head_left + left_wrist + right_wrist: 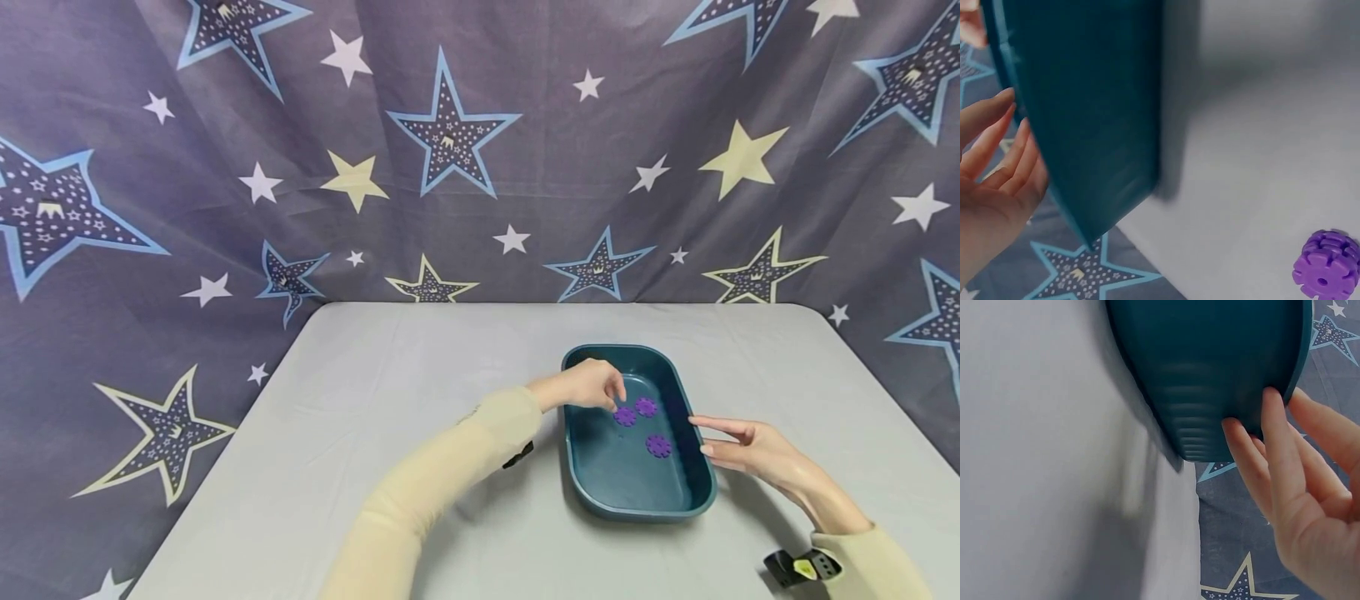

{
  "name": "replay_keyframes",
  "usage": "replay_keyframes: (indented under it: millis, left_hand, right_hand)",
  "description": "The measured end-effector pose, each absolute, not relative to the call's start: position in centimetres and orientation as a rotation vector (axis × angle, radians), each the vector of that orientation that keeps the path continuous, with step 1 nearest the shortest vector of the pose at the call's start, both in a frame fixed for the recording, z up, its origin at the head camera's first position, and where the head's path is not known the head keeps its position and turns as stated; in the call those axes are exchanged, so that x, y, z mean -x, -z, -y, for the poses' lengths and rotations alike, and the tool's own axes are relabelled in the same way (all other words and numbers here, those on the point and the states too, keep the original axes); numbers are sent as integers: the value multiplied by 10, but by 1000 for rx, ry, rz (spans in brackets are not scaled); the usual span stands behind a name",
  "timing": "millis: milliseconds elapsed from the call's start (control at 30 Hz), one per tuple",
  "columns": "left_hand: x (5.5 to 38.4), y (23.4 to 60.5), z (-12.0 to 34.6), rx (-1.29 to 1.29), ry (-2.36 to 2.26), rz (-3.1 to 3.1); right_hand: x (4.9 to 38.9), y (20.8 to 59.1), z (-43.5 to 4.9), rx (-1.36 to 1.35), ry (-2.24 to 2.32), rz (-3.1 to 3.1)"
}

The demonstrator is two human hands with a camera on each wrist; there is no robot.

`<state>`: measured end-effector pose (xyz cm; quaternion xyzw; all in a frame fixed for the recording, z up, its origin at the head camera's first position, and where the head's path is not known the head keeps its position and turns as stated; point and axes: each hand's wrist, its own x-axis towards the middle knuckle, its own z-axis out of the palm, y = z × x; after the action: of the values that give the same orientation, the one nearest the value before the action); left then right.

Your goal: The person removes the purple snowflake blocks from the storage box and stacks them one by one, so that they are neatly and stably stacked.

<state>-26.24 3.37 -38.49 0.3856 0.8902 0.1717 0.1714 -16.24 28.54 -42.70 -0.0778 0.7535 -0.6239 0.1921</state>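
The left hand reaches over the near-left rim with its fingers bent downward, the tips at the edge of one purple disc; whether they pinch it or only touch it I cannot tell. The right hand keeps its fingers nearly straight and a little spread, the tips resting on the rim and outer wall of the bin.

That disc lies on the bin's floor, close beside a second disc; a third disc sits apart, nearer the person. All three are flat, round and evenly notched around the edge, like small cogs, in a saturated violet. The left wrist view also shows a cluster of discs on the table, layered face to face, smooth and plastic-looking, with a small hole in the front one.

The bin is deep teal, faintly glossy, a rounded oblong with steep walls and a thin lip; pale bands cross its outer wall in the right wrist view.

Cream sleeves cover the forearms. A black wrist device bears a yellow patch, its marking too small to read. Pale grey cloth covers the table; behind hangs a creased, dark backdrop printed with stars.
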Motion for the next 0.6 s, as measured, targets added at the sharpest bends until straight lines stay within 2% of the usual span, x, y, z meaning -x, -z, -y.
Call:
replay_keyframes:
  millis: [600]
  left_hand:
    - [265, 409, -53, -1050, -367, -2535]
  right_hand:
    - [162, 427, -286, 233, 1785, -2061]
